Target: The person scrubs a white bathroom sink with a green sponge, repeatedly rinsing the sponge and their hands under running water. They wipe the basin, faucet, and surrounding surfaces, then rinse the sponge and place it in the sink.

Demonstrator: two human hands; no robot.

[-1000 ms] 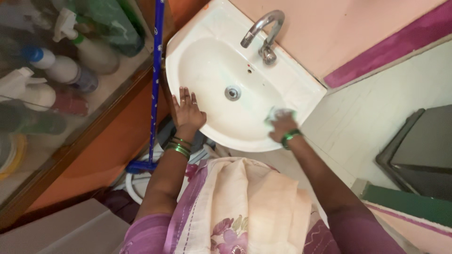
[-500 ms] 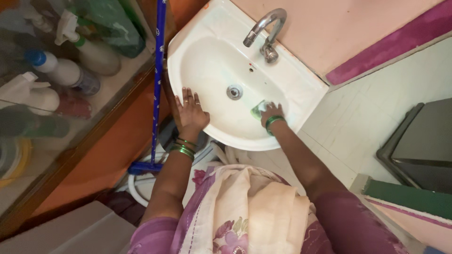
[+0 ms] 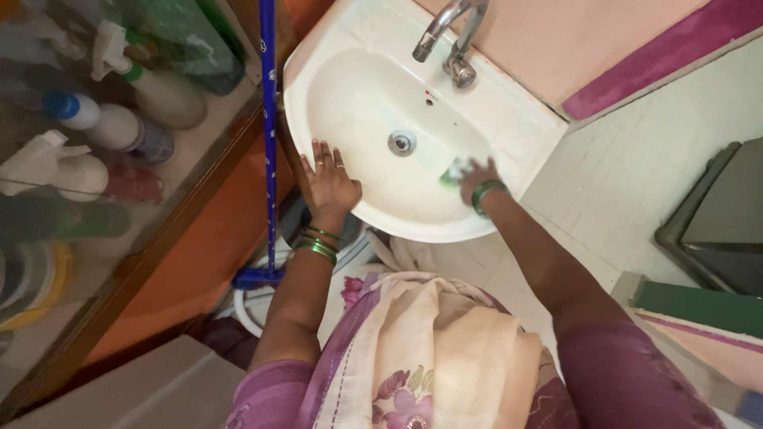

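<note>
A white wall basin (image 3: 509, 131) with a round drain (image 3: 402, 142) and a curved metal tap (image 3: 449, 36) is in front of me. My left hand (image 3: 330, 181) lies flat on the basin's left rim, fingers spread, holding nothing. Green bangles ring both wrists. My right hand (image 3: 475, 176) is inside the bowl at its right side, pressing a green and white scrub sponge (image 3: 452, 172) against the basin wall. The hand covers most of the sponge.
A blue-handled mop (image 3: 268, 135) stands against the basin's left edge. Behind glass at the left, a shelf (image 3: 159, 238) holds several spray bottles and cleaner bottles. A dark bin (image 3: 715, 222) sits on the white tiled floor at the right.
My right hand with the sponge moved from the basin's front right rim down into the bowl, then slightly right. My left hand stayed on the rim.
</note>
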